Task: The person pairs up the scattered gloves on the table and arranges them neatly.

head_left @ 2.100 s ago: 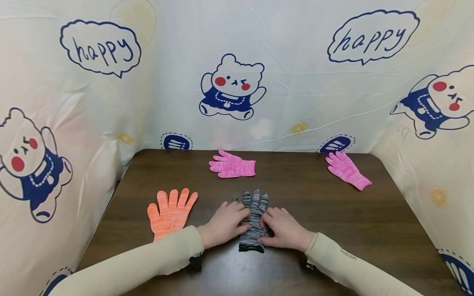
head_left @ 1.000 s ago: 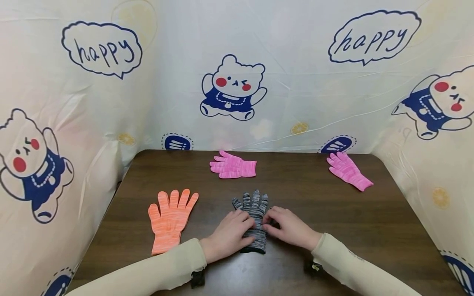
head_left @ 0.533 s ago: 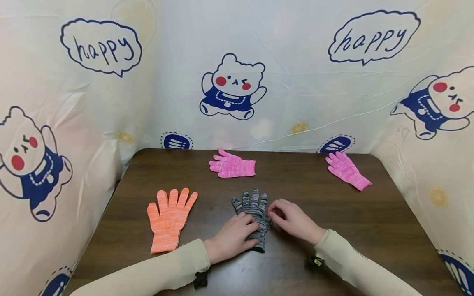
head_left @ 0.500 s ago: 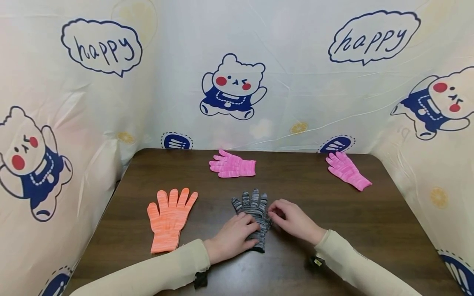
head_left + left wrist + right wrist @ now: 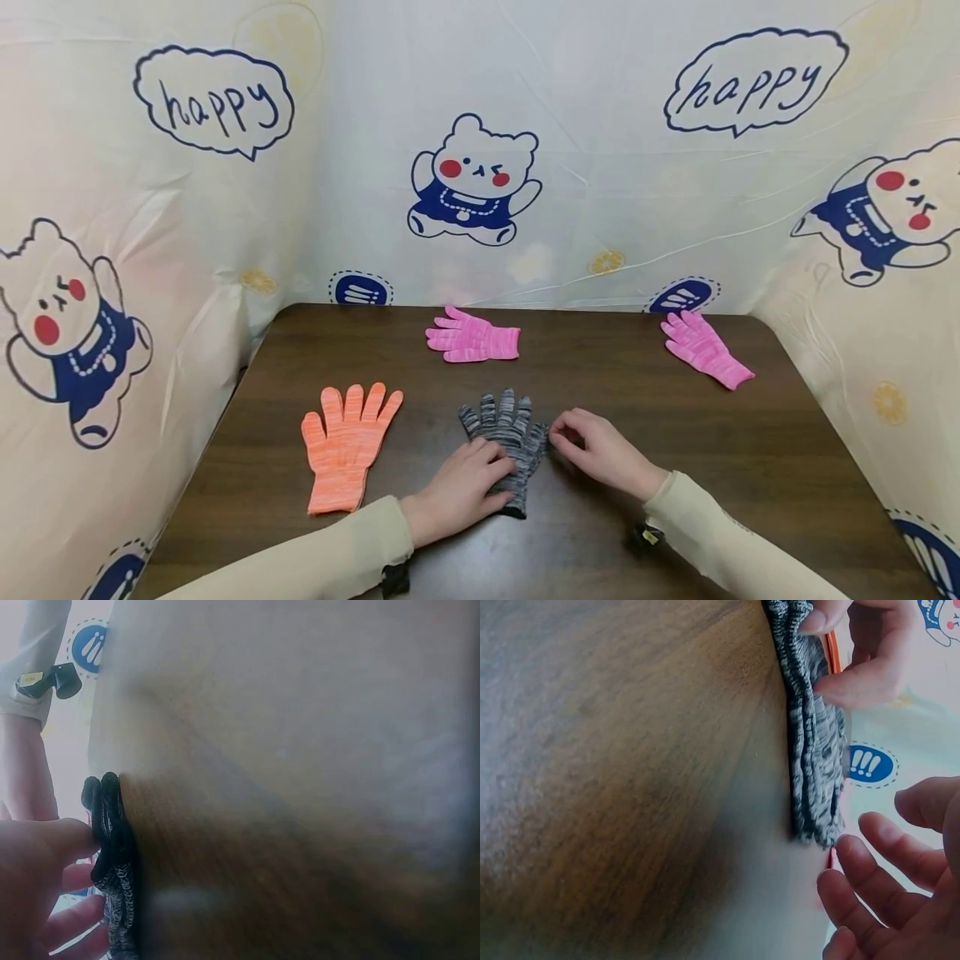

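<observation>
A grey-and-black striped knit glove [image 5: 507, 429] lies flat on the table, its fingers pointing away and its thumb spread to the right. My left hand [image 5: 459, 490] rests on its palm, fingers loosely bent, hiding part of the glove's left side. In the left wrist view, the left thumb touches the layered dark cuff edge [image 5: 112, 840]. My right hand [image 5: 606, 454] is just right of the glove's thumb, with fingers loosely curled. The right wrist view shows these fingertips [image 5: 853, 845] close to the end of the glove's thumb, with nothing held between them.
An orange glove [image 5: 341, 458] lies left of the grey one. Two pink gloves lie at the back: one near the middle [image 5: 472, 336], one at the right [image 5: 705, 348]. A printed curtain [image 5: 600, 150] surrounds the dark wooden table [image 5: 675, 533] behind and at the sides.
The grey glove's thumb has come out to the right side, and the glove has shifted slightly left. My right hand has moved off the glove to the right; my left hand stays on it.
</observation>
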Motion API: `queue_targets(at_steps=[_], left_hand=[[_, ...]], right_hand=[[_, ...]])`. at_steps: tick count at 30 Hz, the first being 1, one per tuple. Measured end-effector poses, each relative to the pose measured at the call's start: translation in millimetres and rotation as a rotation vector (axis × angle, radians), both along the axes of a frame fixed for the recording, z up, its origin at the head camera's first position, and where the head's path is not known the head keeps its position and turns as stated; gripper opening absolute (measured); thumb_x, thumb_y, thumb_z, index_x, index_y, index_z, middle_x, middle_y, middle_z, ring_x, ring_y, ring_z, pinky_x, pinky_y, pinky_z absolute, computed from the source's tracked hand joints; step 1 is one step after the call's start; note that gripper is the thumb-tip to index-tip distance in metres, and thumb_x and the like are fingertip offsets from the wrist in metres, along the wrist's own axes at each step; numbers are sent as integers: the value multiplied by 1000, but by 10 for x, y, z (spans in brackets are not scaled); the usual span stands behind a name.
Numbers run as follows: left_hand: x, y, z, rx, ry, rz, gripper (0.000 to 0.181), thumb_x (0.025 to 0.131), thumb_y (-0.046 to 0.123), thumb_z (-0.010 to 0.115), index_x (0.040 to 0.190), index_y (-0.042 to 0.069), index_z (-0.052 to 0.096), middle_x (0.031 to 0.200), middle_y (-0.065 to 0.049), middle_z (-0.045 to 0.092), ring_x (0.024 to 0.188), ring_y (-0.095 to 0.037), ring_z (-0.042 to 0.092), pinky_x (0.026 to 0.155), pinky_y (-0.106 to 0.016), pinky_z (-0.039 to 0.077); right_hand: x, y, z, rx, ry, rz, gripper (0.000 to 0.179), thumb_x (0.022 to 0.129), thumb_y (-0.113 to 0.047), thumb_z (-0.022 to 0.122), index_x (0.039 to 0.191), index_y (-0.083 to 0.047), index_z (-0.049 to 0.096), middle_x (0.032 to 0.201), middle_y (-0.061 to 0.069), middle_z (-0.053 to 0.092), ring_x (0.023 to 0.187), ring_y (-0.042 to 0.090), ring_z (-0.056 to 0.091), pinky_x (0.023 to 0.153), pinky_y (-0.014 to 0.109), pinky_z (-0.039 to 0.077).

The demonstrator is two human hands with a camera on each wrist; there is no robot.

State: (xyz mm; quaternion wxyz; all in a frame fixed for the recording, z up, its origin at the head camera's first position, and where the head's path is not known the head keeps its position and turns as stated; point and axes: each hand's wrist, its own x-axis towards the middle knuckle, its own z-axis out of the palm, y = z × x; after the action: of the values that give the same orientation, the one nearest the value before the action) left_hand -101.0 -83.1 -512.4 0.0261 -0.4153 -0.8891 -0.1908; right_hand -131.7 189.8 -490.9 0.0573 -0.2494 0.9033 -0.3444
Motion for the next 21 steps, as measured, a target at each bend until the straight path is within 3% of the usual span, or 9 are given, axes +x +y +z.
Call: queue_targets(at_steps=[21], left_hand=[[107,-361,-26,-3,-38,81,29,94,34,78,119,19,73,111,4,64,104,-14,57,86,-35,50]], right_hand=[[19,15,-23,21,-36,2,5,102,-21,67,103,-18,70,94,-9,62,83,7,56,77,33,55]])
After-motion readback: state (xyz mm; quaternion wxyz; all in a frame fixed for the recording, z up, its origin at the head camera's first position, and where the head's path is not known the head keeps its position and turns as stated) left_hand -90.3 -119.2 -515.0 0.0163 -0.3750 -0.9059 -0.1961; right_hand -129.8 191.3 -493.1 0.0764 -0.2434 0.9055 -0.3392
